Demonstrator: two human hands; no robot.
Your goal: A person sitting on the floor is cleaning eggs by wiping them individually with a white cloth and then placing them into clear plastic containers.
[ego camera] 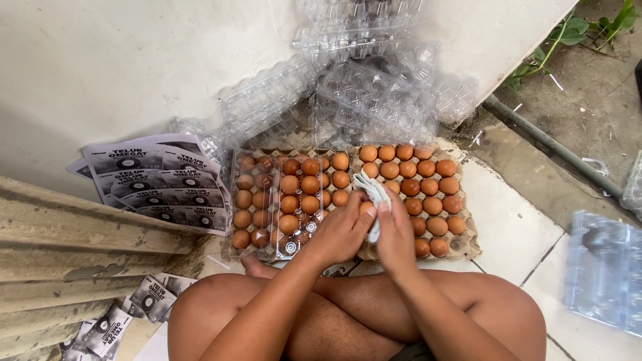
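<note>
White tiled floor point(515, 227) meets a pale wall point(134, 67) here, with a grey pipe point(548, 144) running along the ground to the right and a corrugated sheet point(80, 247) at the left. One person sits cross-legged, two hands at work over the egg trays.

Left hand point(342, 230) is closed around one brown egg point(366, 208), only a sliver of which shows between the fingers. Right hand point(396, 234) grips a white cloth point(374, 194) and presses it against that egg; the cloth's loose end sticks up above both hands. The egg sits just over the near edge of the two trays, between them.

Two pulp trays lie side by side against the wall. Right tray point(468, 244) holds about twenty-five brown eggs in rows, with its near left corner hidden by the hands. Left tray point(231, 251) holds roughly as many, and one open clear carton point(277, 200) lies on top of it, holding about ten eggs.

Behind the trays is a heap of empty clear cartons point(361, 87), too tangled to count. One more clear carton stack point(605, 271) lies at the far right. Printed leaflets point(157, 180) fan out left of the trays, and a second bunch point(127, 314) lies lower left.
</note>
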